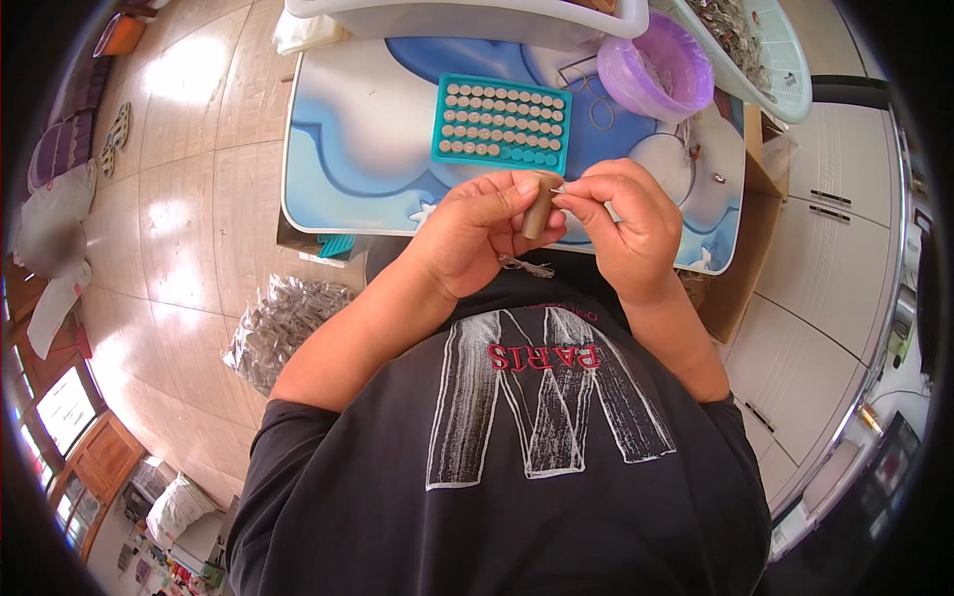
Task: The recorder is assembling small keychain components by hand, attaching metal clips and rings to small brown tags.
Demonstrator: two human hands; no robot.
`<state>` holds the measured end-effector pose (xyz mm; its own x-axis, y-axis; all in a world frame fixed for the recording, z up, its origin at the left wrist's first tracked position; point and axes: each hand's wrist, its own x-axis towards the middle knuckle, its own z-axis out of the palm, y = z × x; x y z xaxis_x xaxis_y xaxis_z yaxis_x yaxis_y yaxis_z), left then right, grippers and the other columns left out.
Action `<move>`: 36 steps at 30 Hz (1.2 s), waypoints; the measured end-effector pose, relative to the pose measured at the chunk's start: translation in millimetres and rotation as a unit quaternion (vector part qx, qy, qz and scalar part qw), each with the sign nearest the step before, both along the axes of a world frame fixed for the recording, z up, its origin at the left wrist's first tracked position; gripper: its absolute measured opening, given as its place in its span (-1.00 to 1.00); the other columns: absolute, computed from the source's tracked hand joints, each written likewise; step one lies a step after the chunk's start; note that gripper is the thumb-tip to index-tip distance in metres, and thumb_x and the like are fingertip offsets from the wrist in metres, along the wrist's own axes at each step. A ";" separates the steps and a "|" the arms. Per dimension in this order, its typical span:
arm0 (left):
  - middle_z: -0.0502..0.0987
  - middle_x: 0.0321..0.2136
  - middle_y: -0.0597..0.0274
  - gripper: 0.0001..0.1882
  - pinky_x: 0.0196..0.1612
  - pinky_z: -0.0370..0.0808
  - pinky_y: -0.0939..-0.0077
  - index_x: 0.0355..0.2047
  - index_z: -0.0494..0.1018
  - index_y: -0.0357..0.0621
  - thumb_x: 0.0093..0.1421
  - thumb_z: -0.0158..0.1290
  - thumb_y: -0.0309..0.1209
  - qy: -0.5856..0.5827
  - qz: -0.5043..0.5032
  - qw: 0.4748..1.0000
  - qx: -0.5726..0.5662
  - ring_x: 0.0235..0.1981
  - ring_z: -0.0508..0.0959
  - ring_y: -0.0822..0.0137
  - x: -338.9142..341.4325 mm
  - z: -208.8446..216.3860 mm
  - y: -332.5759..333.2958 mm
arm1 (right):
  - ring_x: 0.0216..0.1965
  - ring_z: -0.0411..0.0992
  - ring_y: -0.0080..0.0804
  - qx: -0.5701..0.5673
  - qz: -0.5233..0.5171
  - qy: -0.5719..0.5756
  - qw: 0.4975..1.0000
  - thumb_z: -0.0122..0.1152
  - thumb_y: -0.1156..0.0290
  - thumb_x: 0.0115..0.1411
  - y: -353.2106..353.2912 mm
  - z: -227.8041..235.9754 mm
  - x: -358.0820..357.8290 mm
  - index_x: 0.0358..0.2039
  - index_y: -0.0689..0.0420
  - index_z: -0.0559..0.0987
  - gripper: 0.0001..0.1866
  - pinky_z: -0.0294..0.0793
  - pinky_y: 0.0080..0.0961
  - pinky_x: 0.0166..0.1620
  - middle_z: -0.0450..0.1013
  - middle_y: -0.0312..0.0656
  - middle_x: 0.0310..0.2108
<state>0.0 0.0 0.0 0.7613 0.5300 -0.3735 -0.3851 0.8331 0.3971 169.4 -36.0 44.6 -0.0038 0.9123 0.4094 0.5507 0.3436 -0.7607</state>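
Note:
Just beyond the table's near edge, my left hand point(465, 226) is closed round a short brown cylinder, like a cardboard tube point(538, 217), standing nearly upright. My right hand point(633, 223) pinches a small thin pale piece against the tube's upper right side; what that piece is cannot be made out. A bundle of thin greyish cord point(527, 266) hangs below the left fingers. Past my hands lies a teal tray point(435, 129) with rows of small round beige pieces. Several teal slots at the right of its nearest row hold no beige piece.
The blue-and-white table point(348, 129) bears a purple lined basin point(686, 94) at the far right. A pale green basket point(790, 79) and a white bin point(467, 22) stand behind. On the floor are a silvery pile point(288, 328) and a cardboard box point(745, 268).

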 end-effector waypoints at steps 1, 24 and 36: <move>0.49 -0.33 0.22 -0.59 0.05 0.36 0.44 -0.05 0.33 -0.36 0.24 -0.09 -0.26 -0.038 -0.007 0.999 0.012 -0.21 0.49 0.31 -0.5 -4.7 0.8 | -0.53 0.43 -0.35 -0.002 0.001 -0.008 1.000 0.28 0.61 -0.10 0.2 0.1 -0.1 -0.53 0.23 0.54 -0.90 0.41 -0.51 -0.49 0.44 -0.16 -0.53; 0.52 -0.39 0.24 -0.67 -0.17 0.47 0.55 -0.18 0.45 -0.30 0.19 0.02 -0.27 0.020 0.009 1.000 -0.012 -0.33 0.52 0.42 0.3 7.8 -1.8 | -0.52 0.45 -0.30 -0.055 0.015 -0.010 0.998 0.24 0.61 -0.06 -7.0 -0.7 -0.6 -0.44 0.23 0.50 -0.87 0.43 -0.49 -0.45 0.45 -0.16 -0.51; 0.51 -0.39 0.28 -0.71 -0.12 0.48 0.56 -0.16 0.44 -0.29 0.23 -0.03 -0.31 0.063 0.019 0.998 -0.012 -0.29 0.52 0.45 0.2 17.2 0.2 | -0.51 0.44 -0.21 -0.032 0.003 -0.039 0.999 0.20 0.59 -0.04 -5.3 -1.6 -4.2 -0.43 0.21 0.47 -0.87 0.42 -0.42 -0.46 0.44 -0.14 -0.51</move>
